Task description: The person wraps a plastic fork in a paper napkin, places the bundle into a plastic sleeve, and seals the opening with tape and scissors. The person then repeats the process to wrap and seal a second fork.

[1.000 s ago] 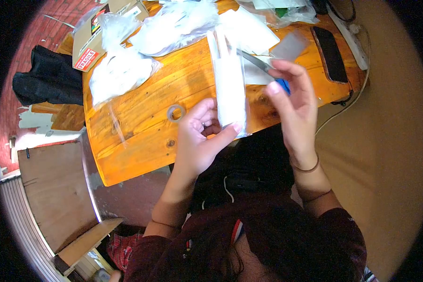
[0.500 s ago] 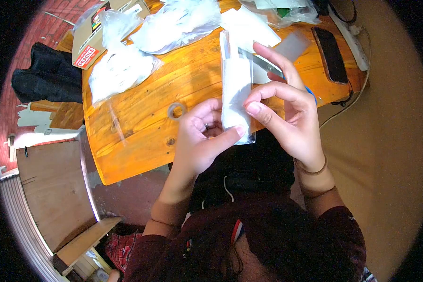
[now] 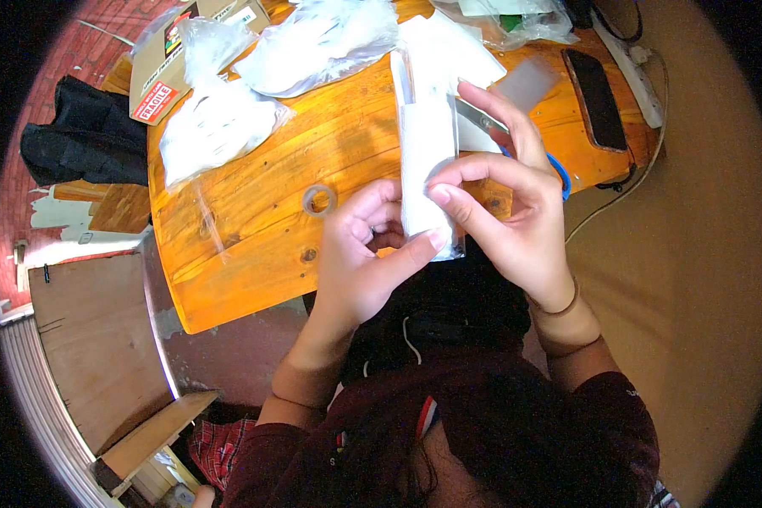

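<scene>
A narrow white packet in a clear plastic sleeve (image 3: 427,157) stands lengthwise between my hands, over the table's near edge. My left hand (image 3: 360,254) pinches its lower end, the thumb across the front. With thumb and forefinger together, my right hand (image 3: 512,203) grips the packet's right side at mid-height; its other fingers are raised. Behind the right fingers lie scissors with blue handles (image 3: 560,176), partly hidden. A roll of tape (image 3: 319,201) rests on the wooden table (image 3: 254,279) left of the packet.
Plastic bags with white contents (image 3: 220,135) and a cardboard box (image 3: 162,72) are at the back left. White papers (image 3: 461,46) and a translucent sheet (image 3: 527,82) lie behind the packet. A phone (image 3: 594,100) and a power strip (image 3: 639,80) are at the right.
My right thumb and forefinger have shifted slightly left onto the packet. The packet's lower end has moved a little right, and more of the blue scissor handle shows.
</scene>
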Tool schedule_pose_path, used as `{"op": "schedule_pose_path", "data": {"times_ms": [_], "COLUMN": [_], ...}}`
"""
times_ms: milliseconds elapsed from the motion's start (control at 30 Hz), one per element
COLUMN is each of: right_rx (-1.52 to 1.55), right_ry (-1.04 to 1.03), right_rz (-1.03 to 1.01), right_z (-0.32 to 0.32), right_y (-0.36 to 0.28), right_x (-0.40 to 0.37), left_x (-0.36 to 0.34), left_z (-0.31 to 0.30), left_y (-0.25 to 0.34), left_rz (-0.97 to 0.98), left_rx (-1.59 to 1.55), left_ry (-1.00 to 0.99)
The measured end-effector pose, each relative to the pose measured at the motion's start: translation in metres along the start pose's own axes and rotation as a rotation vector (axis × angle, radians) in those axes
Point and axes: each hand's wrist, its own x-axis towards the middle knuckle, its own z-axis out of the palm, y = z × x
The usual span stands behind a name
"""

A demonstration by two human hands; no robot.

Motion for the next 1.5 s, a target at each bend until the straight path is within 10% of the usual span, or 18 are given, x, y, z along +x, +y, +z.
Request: {"op": "schedule_pose_path", "data": {"times_ms": [1267, 1433, 1500], "right_rx": [0.013, 0.199, 0.224], "right_ry": [0.368, 0.496, 0.5], "right_rz": [0.061, 0.217, 0.23], "right_z": [-0.005, -0.025, -0.03], "right_y": [0.019, 0.033, 0.041], "right_x": [0.005, -0.012, -0.021], "left_x": [0.007, 0.11, 0.156], "left_z": [-0.018, -0.067, -0.08], "left_y": [0.03, 0.091, 0.119], "left_rz": [-0.094, 0.706, 0.701], "left_rx": [0.224, 0.84, 1.081], "left_ry": [-0.226, 0.329, 0.447]}}
